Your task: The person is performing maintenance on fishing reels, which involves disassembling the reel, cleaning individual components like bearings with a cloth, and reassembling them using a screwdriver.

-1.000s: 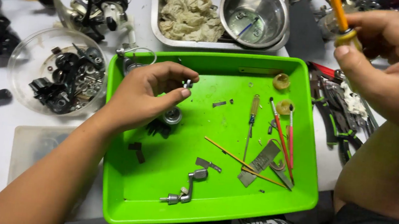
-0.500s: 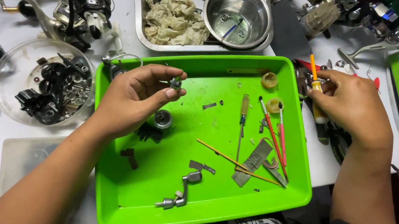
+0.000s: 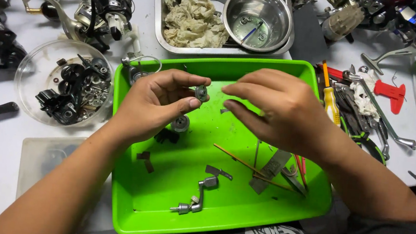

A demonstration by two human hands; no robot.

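Centrally, small round part [image 3: 200,92] between hand [image 3: 156,104] fingertips.

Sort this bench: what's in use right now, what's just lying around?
In use:
- left hand, pinching a small round metal part
- right hand, empty, fingers near that part
- green tray under both hands

Lying about:
- crank handle
- wooden stick
- steel bowl
- clear parts bowl
- yellow-handled screwdriver
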